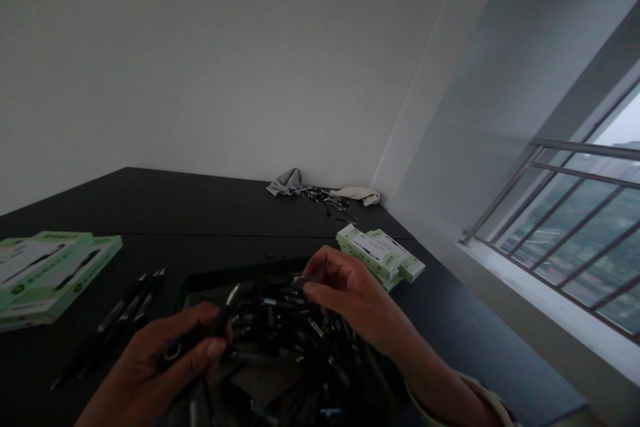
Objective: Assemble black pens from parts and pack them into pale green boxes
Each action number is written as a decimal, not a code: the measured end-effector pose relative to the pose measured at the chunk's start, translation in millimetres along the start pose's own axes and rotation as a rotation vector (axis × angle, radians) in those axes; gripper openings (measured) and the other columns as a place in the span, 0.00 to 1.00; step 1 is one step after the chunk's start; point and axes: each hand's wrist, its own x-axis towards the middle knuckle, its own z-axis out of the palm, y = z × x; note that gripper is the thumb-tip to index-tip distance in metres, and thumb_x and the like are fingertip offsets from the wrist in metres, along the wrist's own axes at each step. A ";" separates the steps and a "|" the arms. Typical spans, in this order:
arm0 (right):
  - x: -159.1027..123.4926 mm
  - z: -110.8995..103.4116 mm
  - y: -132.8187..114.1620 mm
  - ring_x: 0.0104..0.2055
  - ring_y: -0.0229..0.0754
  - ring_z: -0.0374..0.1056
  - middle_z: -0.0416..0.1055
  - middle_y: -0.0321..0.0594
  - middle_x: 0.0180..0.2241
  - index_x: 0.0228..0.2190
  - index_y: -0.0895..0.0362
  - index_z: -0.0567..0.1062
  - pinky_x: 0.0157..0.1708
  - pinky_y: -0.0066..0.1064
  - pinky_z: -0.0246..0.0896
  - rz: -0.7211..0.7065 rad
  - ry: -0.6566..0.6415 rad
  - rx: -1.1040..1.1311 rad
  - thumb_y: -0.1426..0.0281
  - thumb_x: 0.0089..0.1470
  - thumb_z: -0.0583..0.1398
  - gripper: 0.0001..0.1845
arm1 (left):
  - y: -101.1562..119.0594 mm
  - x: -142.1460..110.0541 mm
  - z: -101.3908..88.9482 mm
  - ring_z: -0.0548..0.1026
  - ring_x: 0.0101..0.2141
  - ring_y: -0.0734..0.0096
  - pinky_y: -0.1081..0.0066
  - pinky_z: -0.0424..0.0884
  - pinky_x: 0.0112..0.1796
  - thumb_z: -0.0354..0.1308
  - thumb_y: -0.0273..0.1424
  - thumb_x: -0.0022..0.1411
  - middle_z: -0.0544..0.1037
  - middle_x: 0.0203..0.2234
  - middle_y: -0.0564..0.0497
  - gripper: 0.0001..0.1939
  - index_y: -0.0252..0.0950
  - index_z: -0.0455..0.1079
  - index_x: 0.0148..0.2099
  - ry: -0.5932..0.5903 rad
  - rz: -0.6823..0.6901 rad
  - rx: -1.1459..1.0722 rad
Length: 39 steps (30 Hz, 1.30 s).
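Between the thumb and fingers of my left hand (pixel 175 350) is a black pen barrel (pixel 220 320). A round, ring-like end shows near the palm, and a shiny piece at the other end. My right hand (pixel 345 287) has its fingertips pinched together over the pile; a small pale glint shows at them, too dim to name. Below both hands, a dark tray (pixel 187 287) holds a heap of black pen parts (pixel 310 327) with silvery bits. To the left of my left hand, several black pens (pixel 130 307) lie side by side on the table.
Green-and-white pen boxes (pixel 60 273) are stacked at the left, and more boxes (pixel 383 253) lie beyond my right hand. At the back of the black table (pixel 200 203) are a grey cloth (pixel 289 182), loose pen parts (pixel 327 200) and a cream cloth (pixel 360 193). A railed window (pixel 575 200) is at right.
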 end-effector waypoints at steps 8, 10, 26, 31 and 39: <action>-3.3 12.9 -3.4 0.34 0.34 0.62 0.68 0.36 0.31 0.34 0.59 0.69 0.35 0.26 0.56 -0.081 -0.093 0.088 0.64 0.55 0.60 0.10 | -9.7 -2.0 -0.2 0.76 0.37 0.59 0.73 0.71 0.40 0.67 0.45 0.40 0.82 0.30 0.54 0.12 0.49 0.79 0.30 0.103 -0.026 0.170; -2.8 18.2 -4.5 0.32 0.34 0.63 0.68 0.36 0.29 0.36 0.59 0.66 0.33 0.26 0.56 -0.082 -0.124 0.044 0.64 0.61 0.53 0.10 | -12.3 -0.7 -4.2 0.75 0.41 0.60 0.76 0.71 0.41 0.65 0.46 0.44 0.81 0.33 0.54 0.11 0.48 0.78 0.30 0.044 0.025 0.172; 2.4 61.5 12.4 0.27 0.32 0.57 0.62 0.32 0.27 0.35 0.58 0.69 0.23 0.22 0.52 0.051 -0.469 -0.189 0.60 0.54 0.59 0.14 | 8.6 -3.6 9.0 0.79 0.26 0.66 0.74 0.75 0.25 0.71 0.37 0.44 0.79 0.23 0.58 0.16 0.42 0.73 0.36 -0.056 -0.485 -0.651; 1.1 78.3 21.9 0.24 0.31 0.52 0.59 0.30 0.23 0.27 0.58 0.69 0.21 0.22 0.47 0.058 -0.386 -0.035 0.61 0.49 0.63 0.14 | 15.4 -9.1 8.1 0.79 0.25 0.65 0.72 0.76 0.25 0.74 0.38 0.35 0.80 0.23 0.58 0.23 0.42 0.73 0.37 0.052 -0.541 -0.713; -20.5 67.7 -7.2 0.24 0.29 0.49 0.56 0.30 0.22 0.23 0.59 0.65 0.20 0.21 0.44 0.092 -0.332 -0.040 0.67 0.54 0.58 0.12 | 3.7 -9.4 -11.8 0.75 0.24 0.79 0.84 0.72 0.26 0.74 0.39 0.35 0.78 0.23 0.63 0.22 0.43 0.72 0.34 0.187 -0.385 -0.653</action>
